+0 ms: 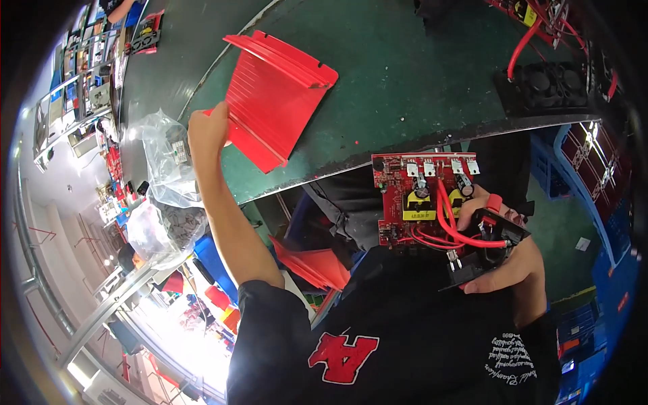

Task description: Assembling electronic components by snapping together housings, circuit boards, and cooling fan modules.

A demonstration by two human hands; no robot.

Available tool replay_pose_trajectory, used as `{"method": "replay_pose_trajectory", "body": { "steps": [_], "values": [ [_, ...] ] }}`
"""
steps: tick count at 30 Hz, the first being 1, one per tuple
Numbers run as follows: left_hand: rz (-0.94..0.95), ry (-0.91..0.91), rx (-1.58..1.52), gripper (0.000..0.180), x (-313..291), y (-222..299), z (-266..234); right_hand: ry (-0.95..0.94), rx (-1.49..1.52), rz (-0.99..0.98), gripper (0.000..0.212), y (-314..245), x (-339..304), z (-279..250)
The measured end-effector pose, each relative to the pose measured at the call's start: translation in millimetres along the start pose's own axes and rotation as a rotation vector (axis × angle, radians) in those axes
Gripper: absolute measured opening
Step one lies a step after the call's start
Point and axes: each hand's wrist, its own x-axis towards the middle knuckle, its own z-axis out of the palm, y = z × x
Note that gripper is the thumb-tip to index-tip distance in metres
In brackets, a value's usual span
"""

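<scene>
2 hands busy | left hand (206,131) pinches edge of 1 red ribbed panel (273,98) over green table (405,74): stiff, light, best held by rim | right hand (503,260) closed around 1 red circuit board (422,199) at lap, wires and black part attached: fragile, hold by edges | 1 plastic bag (165,158) far left.

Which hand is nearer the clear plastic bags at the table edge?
Left. The left hand grips the red ribbed panel right beside the plastic bags; the right hand holds the red circuit board far across.
</scene>
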Motion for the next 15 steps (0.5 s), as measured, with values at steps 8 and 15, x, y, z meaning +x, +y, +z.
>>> {"method": "replay_pose_trajectory", "body": {
  "steps": [8, 15],
  "values": [
    [0.09, 0.052, -0.082, 0.043, -38.0, -5.8, -8.1, 0.134, 0.154, 0.153, 0.068, 3.2, -5.2, 5.3],
    [0.248, 0.406, 0.263, 0.043, -108.2, 15.4, -4.5, 0.314, 0.181, -0.049, 0.097, 16.7, 5.7, 34.4]
  ]
}}
